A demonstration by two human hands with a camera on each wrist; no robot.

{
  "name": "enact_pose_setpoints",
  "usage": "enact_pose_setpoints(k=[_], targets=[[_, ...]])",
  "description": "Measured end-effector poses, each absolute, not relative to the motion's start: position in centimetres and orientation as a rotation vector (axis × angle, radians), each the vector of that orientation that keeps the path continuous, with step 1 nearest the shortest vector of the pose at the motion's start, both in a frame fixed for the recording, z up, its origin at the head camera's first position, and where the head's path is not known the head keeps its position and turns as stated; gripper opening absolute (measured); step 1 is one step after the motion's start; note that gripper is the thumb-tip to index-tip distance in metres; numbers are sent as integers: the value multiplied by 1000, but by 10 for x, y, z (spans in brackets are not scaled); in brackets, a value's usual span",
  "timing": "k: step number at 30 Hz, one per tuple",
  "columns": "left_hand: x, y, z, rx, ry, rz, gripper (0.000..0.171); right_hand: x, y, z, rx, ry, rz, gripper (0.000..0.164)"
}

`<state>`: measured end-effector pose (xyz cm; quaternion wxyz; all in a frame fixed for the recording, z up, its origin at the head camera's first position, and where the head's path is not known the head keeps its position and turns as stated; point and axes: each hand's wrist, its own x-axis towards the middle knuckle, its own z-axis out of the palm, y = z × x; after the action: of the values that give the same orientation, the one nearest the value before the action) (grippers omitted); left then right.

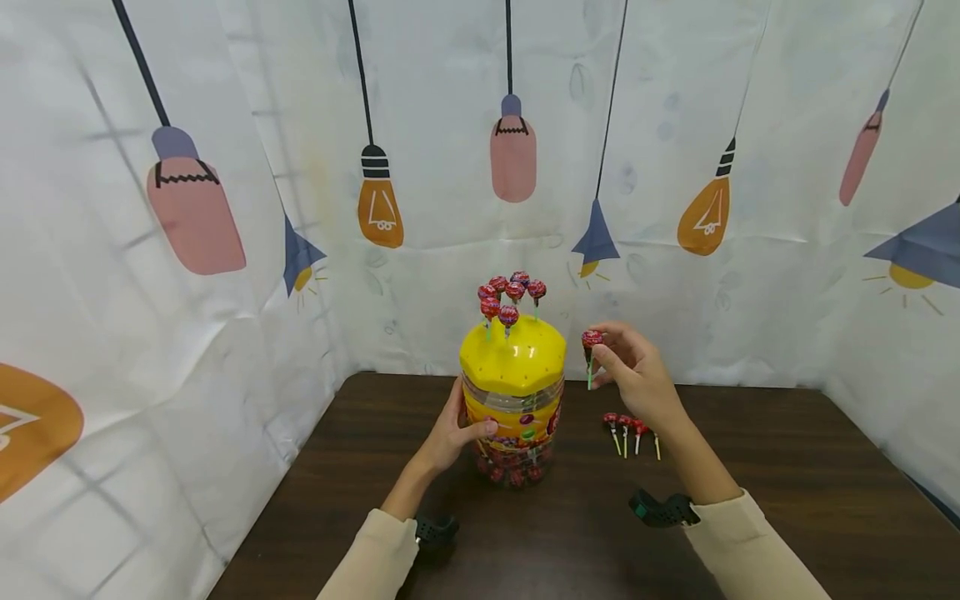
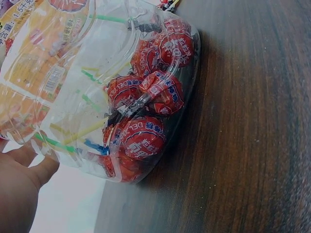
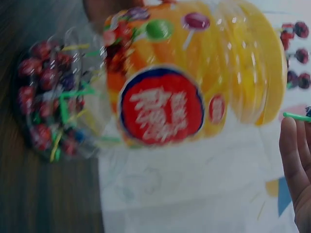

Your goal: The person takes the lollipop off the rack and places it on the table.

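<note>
A clear plastic candy jar (image 1: pixel 527 423) with a yellow lid (image 1: pixel 517 362) stands upright on the table. My left hand (image 1: pixel 452 429) holds its left side, thumb across the front. Several red-wrapped lollipops (image 1: pixel 490 307) stick up from holes in the lid. Right of the lid, my right hand (image 1: pixel 636 372) pinches one lollipop (image 1: pixel 592 340), its head up and its green stick pointing down. In the right wrist view that green stick (image 3: pixel 296 117) shows at the fingertips, apart from the lid. More wrapped lollipops (image 2: pixel 143 138) lie inside the jar's bottom in the left wrist view.
Several loose lollipops (image 1: pixel 626 422) lie in a row on the dark wooden table (image 1: pixel 555 542), right of the jar and below my right forearm. A white curtain (image 1: pixel 450 300) printed with lamps hangs behind the table and along its sides.
</note>
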<state>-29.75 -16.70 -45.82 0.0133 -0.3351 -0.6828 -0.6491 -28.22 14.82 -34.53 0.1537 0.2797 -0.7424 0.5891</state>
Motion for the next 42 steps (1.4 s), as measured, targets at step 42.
enact_pose_setpoints(k=[42], targets=[[-299,-166,-457,-1013,-2147,-2000,88,-305,297,-450,552,-2350,1904,35]])
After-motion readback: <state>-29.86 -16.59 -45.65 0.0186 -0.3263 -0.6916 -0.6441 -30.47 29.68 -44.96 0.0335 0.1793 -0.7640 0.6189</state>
